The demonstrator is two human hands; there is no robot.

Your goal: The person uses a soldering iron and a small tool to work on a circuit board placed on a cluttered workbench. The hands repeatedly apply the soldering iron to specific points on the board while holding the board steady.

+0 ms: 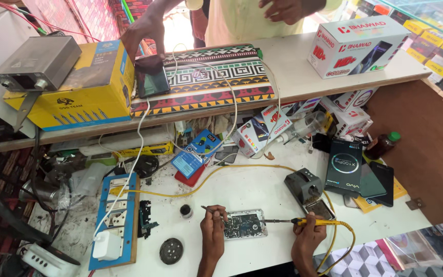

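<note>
An opened phone [245,224] with its circuit board showing lies on the white workbench [252,190], near the front edge. My left hand [213,224] rests at the phone's left end and pinches thin tweezers [207,209] over it. My right hand [308,235] grips a yellow-handled soldering iron [314,221]; its tip reaches the phone's right edge. The iron's yellow cable [221,172] loops across the bench.
Soldering iron stand [303,187] and a dark phone box [343,166] sit to the right. A blue socket board [116,215], small flux pot [185,210] and round black disc [171,251] lie left. Another person's hand [142,31] holds a phone [152,77] on the raised shelf.
</note>
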